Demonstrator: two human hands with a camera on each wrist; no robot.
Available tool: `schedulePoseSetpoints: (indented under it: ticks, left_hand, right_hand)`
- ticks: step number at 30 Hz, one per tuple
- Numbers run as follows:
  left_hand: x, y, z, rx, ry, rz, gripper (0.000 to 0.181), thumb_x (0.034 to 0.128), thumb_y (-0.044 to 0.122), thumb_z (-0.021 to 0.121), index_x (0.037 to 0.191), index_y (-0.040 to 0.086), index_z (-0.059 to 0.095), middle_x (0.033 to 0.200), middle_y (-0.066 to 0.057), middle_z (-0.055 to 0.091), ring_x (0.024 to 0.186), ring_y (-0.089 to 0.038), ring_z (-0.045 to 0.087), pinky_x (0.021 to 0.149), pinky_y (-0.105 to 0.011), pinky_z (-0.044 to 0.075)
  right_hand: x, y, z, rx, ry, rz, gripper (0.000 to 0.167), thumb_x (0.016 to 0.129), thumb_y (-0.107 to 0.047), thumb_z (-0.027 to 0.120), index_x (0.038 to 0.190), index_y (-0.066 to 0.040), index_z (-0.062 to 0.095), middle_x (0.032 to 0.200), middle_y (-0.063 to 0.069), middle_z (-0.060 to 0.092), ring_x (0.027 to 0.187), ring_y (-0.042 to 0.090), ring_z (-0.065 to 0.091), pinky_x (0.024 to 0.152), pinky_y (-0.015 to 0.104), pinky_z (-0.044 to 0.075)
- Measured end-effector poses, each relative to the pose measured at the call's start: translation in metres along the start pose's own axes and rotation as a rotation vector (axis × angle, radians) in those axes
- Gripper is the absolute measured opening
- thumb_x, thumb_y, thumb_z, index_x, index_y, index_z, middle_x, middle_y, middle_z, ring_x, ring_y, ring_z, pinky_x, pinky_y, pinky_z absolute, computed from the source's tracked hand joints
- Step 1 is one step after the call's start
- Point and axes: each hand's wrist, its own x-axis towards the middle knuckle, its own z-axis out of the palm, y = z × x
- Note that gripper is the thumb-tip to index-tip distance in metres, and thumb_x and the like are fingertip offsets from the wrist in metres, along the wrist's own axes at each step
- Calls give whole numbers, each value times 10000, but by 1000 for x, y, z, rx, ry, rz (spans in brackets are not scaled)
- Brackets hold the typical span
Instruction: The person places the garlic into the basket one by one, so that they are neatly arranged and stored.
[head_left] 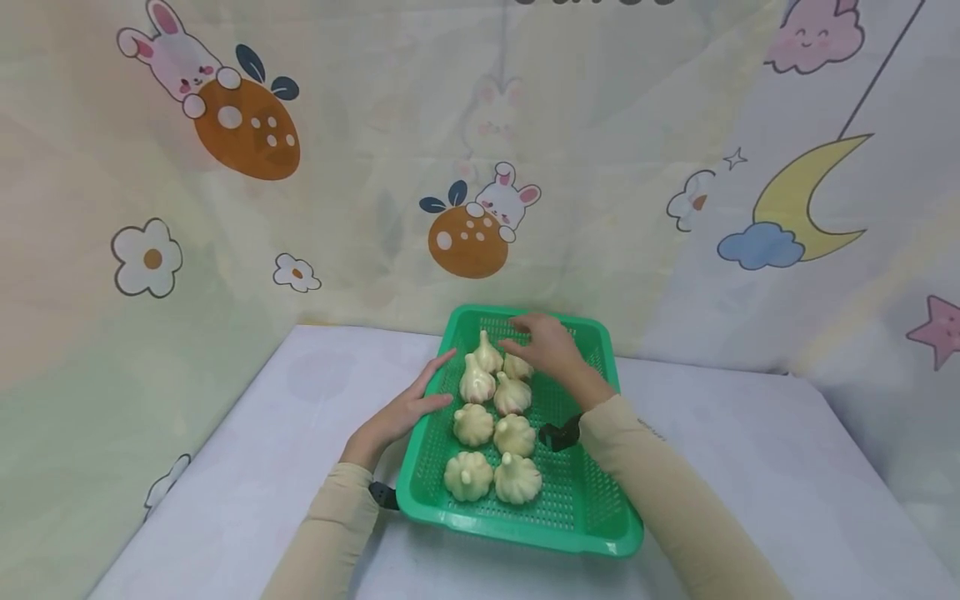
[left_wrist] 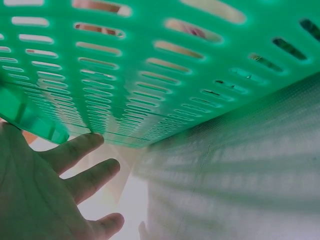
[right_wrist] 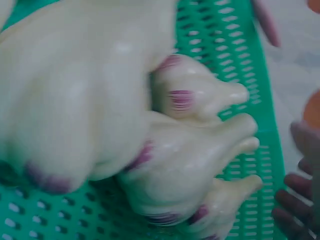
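Observation:
Several garlic bulbs (head_left: 513,393) lie in two rough columns inside a green plastic basket (head_left: 517,527). My right hand (head_left: 551,346) is over the far end of the basket, just above a partly covered bulb (head_left: 517,367). Its thumb and fingers are apart, with no bulb visible between them. Along the basket's left side rests my left hand (head_left: 408,408), fingers extended and thumb toward the rim. The left wrist view shows that hand (left_wrist: 60,185) with spread fingers beside the slotted wall. Close up in the right wrist view, bulbs (right_wrist: 190,165) show purple-marked bases.
The basket stands on a white-covered table (head_left: 300,417), its far end near a printed cloth backdrop (head_left: 360,208). Bare basket floor (head_left: 558,500) shows right of the bulbs. A black wrist strap (head_left: 561,435) hangs below the right wrist, inside the basket.

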Motion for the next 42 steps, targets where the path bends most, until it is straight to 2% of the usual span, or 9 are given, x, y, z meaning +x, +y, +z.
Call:
schedulePoseSetpoints:
  ticks: [7,14,16,19,22,30,38,40,42]
  left_hand:
    - [2,1,2,-4,-17,-9,632,996,256,432,1505,417,92,1605,22,-37,1476,-290,-76,1103,-680,76]
    - [-1,3,0,0,0,-11,625,992,268,441,1489,448,107,1603,43,-15,1476,-280,-66,1101,-679,95]
    - [-1,2,0,-1,-3,-6,627,993,248,435,1490,446,107,1603,42,-19,1476,-282,-70,1099,-682,94]
    - [0,1,-1,-1,-3,-9,633,993,231,431,1497,428,103,1603,38,-23,1475,-281,-73,1101,-678,93]
    - [-1,2,-1,-7,-8,-11,640,998,228,429,1514,386,86,1604,21,-33,1474,-286,-80,1107,-670,89]
    - [-10,30,-1,-23,-41,-17,668,996,234,444,1543,234,59,1607,-52,-45,1470,-323,-82,1107,-670,99]
    - [-12,33,0,-19,-38,-25,662,999,252,442,1543,221,67,1606,-61,-39,1472,-319,-74,1115,-661,87]
    - [-11,32,0,-17,-36,-26,659,997,251,445,1542,225,73,1606,-63,-34,1472,-320,-70,1113,-664,86]
    - [-11,31,0,-16,-35,-26,658,996,250,446,1541,225,78,1605,-64,-30,1472,-322,-68,1112,-666,83]
  right_hand:
    - [-4,-17,11,-135,-130,-88,584,791,-535,701,1182,-102,679,1197,43,659,1097,235,611,877,393,522]
    - [-6,-26,21,-256,-178,-227,518,777,-512,726,1133,-136,712,1104,21,696,1005,209,622,742,327,547]
    - [-6,-26,22,-275,-174,-253,449,776,-502,731,1047,-145,739,993,-11,707,913,177,622,689,296,530]
    - [-5,-26,25,-275,-175,-278,373,767,-513,734,755,-143,689,659,-89,557,639,86,487,517,221,398]
    - [-3,-24,31,-273,-177,-306,503,745,-542,734,568,-160,460,529,-84,256,532,77,238,461,213,203]
    - [-3,-24,36,-285,-188,-290,537,715,-576,738,549,-171,426,497,-78,281,526,87,253,463,219,230]
    - [-5,-25,31,-277,-182,-338,488,710,-540,759,569,-171,473,515,-76,285,522,77,267,451,205,244]
    - [-6,-25,31,-277,-183,-346,425,711,-527,766,624,-162,567,539,-72,372,544,83,324,466,208,277]
    - [-7,-25,31,-289,-182,-345,381,708,-523,770,763,-155,685,635,-80,537,623,84,433,512,207,352]
